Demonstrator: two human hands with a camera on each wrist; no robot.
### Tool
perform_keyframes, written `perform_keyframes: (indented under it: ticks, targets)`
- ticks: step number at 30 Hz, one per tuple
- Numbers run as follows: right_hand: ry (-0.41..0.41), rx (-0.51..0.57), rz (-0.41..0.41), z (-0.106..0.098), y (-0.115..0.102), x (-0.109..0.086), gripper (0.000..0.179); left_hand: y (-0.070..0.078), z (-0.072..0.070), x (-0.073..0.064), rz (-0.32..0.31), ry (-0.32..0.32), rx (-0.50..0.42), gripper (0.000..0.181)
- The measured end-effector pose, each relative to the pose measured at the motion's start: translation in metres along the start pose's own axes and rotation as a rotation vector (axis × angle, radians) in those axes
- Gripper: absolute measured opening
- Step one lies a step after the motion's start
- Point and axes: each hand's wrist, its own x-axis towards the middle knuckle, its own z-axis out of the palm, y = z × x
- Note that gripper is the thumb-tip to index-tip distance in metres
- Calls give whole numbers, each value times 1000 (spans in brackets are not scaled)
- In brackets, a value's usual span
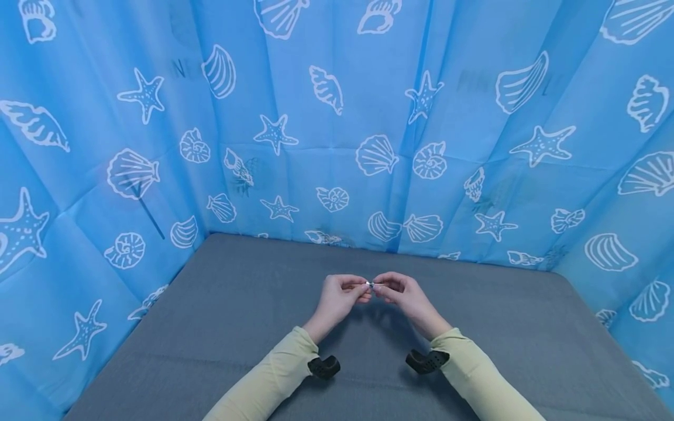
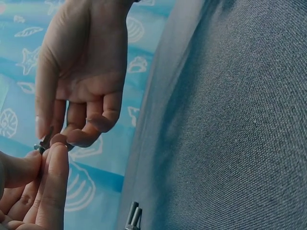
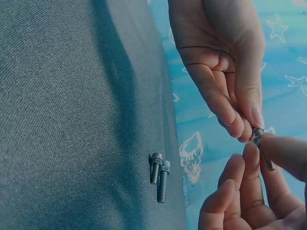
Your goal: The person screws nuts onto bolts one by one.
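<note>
Both hands meet over the grey table around a small metal bolt (image 3: 270, 165). My left hand (image 1: 339, 298) pinches its head end between thumb and fingertips. From the other side, my right hand (image 1: 404, 297) pinches at a nut (image 3: 257, 139) on the bolt, close to the head. In the right wrist view the threaded end sticks out past the right fingers. The right hand's other fingers are loosely curled. Fingertips partly cover the bolt in every view.
Two more bolts (image 3: 162, 187) with nuts on them lie side by side on the grey cloth-covered table (image 1: 253, 327). A blue curtain (image 1: 326, 169) with white shells and starfish encloses the table's back and sides. Black wrist devices (image 1: 427, 361) sit beneath both sleeves.
</note>
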Motion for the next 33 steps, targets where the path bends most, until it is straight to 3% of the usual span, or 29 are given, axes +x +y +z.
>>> perform_keyframes:
  ticks: [4, 9, 17, 24, 33]
  targets:
    - [-8, -12, 16, -1, 0, 0, 31, 4, 1, -2, -3, 0, 8, 13]
    - [-8, -56, 52, 1, -1, 0, 33, -12, 0, 5, 5, 1, 3, 15]
    - [2, -6, 18, 2, 2, 0, 29, -12, -1, 6, -3, 9, 17, 12]
    - [10, -52, 30, 4, 3, 2, 35, -13, -2, 6, 1, 11, 8, 14]
    - [16, 16, -8, 5, 2, 2, 28, 8, 0, -3, 16, -9, 25, 15]
